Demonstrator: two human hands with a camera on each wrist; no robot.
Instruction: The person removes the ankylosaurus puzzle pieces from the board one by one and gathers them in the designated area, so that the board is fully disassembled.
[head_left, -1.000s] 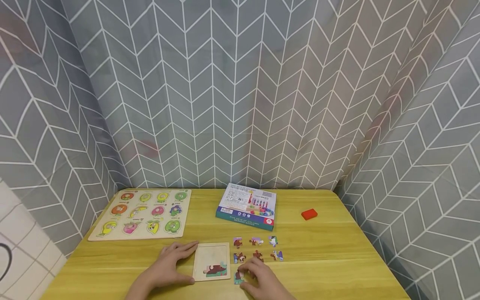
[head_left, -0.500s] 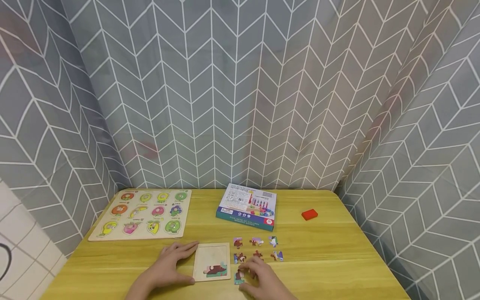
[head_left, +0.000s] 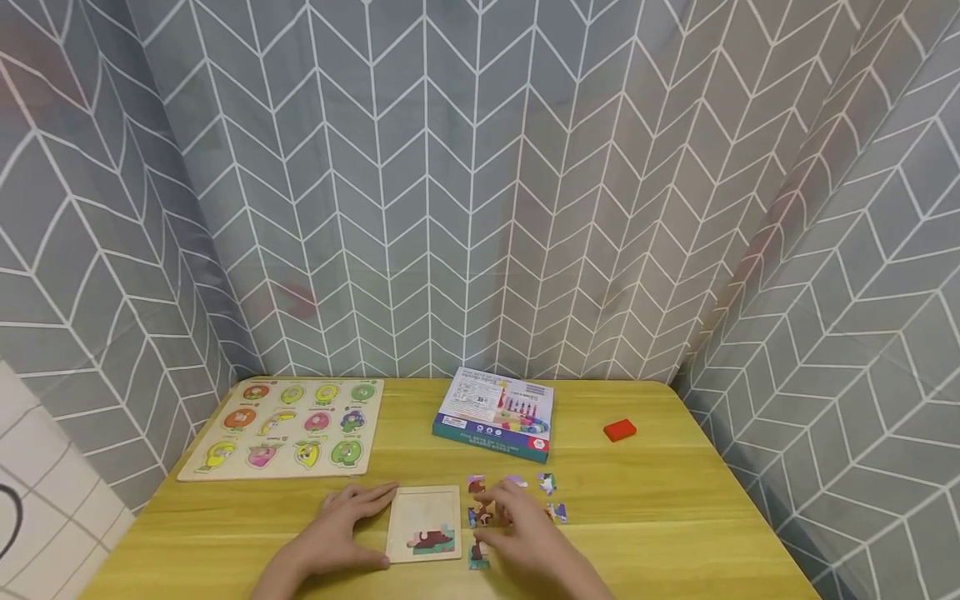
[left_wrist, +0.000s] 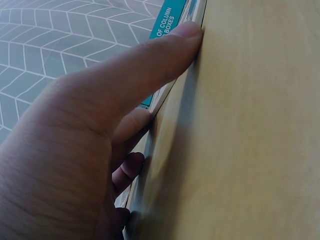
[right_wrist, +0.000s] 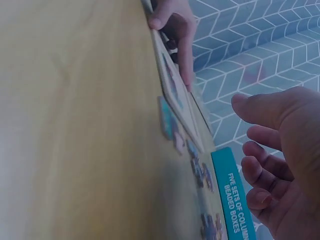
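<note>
A small square wooden puzzle tray (head_left: 422,508) lies on the table, with joined brown and teal pieces (head_left: 432,540) in its lower right part. My left hand (head_left: 341,533) rests at the tray's left edge, thumb by the near corner and forefinger by the far one. My right hand (head_left: 528,533) hovers over the loose jigsaw pieces right of the tray, covering some of them. In the right wrist view the fingers of that hand (right_wrist: 285,155) are loosely bent, with a gap to the thumb and nothing between. A teal-edged jigsaw piece (head_left: 478,557) lies beside the tray's near right corner.
At the back left lies a wooden fruit peg board (head_left: 281,432). A bead-set box (head_left: 492,417) is behind the loose pieces, and a red block (head_left: 619,429) sits farther right. A patterned curtain (head_left: 450,208) closes off the table's back and sides.
My right hand has moved away from the teal-edged piece, up and slightly right over the other loose pieces. That piece stays on the table. The left hand and the tray have not moved.
</note>
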